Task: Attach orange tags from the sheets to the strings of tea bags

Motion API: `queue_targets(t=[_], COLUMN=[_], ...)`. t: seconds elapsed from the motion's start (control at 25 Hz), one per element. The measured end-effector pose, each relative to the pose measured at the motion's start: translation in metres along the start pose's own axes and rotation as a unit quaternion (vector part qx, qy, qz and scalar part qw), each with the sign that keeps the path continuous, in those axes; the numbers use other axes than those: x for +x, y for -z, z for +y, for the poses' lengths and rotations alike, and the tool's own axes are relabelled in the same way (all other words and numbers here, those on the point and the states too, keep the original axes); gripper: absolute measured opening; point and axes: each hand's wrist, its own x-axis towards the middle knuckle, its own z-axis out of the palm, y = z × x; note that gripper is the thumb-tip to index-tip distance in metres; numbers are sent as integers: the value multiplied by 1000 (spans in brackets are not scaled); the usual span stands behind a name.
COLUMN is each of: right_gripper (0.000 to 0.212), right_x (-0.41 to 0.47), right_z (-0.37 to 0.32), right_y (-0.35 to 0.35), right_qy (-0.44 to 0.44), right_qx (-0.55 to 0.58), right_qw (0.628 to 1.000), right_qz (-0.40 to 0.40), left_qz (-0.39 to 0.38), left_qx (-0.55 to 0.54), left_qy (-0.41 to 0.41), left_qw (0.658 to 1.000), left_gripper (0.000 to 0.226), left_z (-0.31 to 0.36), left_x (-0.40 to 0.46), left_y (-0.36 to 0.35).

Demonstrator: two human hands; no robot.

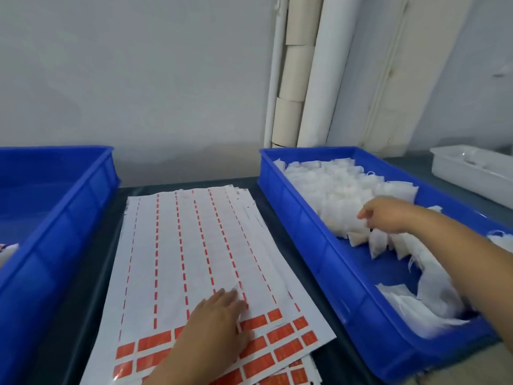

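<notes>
Left hand point(219, 315) lay flat, fingers spread, on the tag sheet point(194, 245), orange tags point(258, 323) just beside its fingertips. Right hand point(388, 215) reached among tea bags point(333, 190) in the blue tray point(305, 232); its grip unclear. Risk: tangled strings might drag several bags out together.

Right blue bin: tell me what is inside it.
The right bin holds a heap of white tea bags with strings. The right hand reaches into them. Its arm covers some bags, and the bin floor under the heap is hidden.
</notes>
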Motion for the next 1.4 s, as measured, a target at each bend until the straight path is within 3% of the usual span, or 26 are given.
queue_targets(t=[0.08, 0.28, 0.4, 0.48, 0.56, 0.72, 0.84, 0.92, 1.0, 1.08, 1.2, 1.4], right_gripper=[54, 69, 56, 27, 25, 33, 26, 23, 23, 20, 17, 11], right_x=[25, 78, 96, 98, 88, 36, -17, -52, -83, -107, -128, -133], right_z=[18, 9, -11, -18, -17, -27, -59, -85, -110, -132, -158, -178], right_y=[-24, -46, -53, -50, -41, 4, 37, 42, 29, 5, -34, -76], right_qy=[25, 56, 9, -17, -20, 61, 158, 226, 285, 335, 362, 351], right_qx=[-28, 80, 193, 193, 198, 254, 274, 293, 300, 296, 314, 333], right_qw=[998, 994, 976, 973, 971, 939, 902, 891, 892, 890, 878, 874], right_qz=[-50, 40, 103, 123, 134, 223, 293, 264, 182, 91, 4, -38], left_qz=[8, 78, 108, 122, 134, 155, 199, 240, 256, 240, 210, 227], left_qx=[11, -66, -111, -132, -148, -187, -245, -321, -385, -435, -457, -482], left_qy=[-1, 28, 33, 29, 22, 12, -7, -30, -47, -57, -62, 24], left_qw=[1000, 994, 987, 983, 980, 970, 949, 916, 886, 866, 862, 846], left_gripper=[63, 56, 50, 44, 37, 14, 17, 31, 57, 65, 49, 7], left_z=[1, 2, 5, 4, 1, 7, 21, 27, 25, 13, -10, -39], left_x=[1, -3, -6, -8, -10, -10, -8, -12, -20, -31, -53, -68], left_y=[-4, -4, 0, 0, -1, 9, 33, 57, 79, 90, 86, 57])
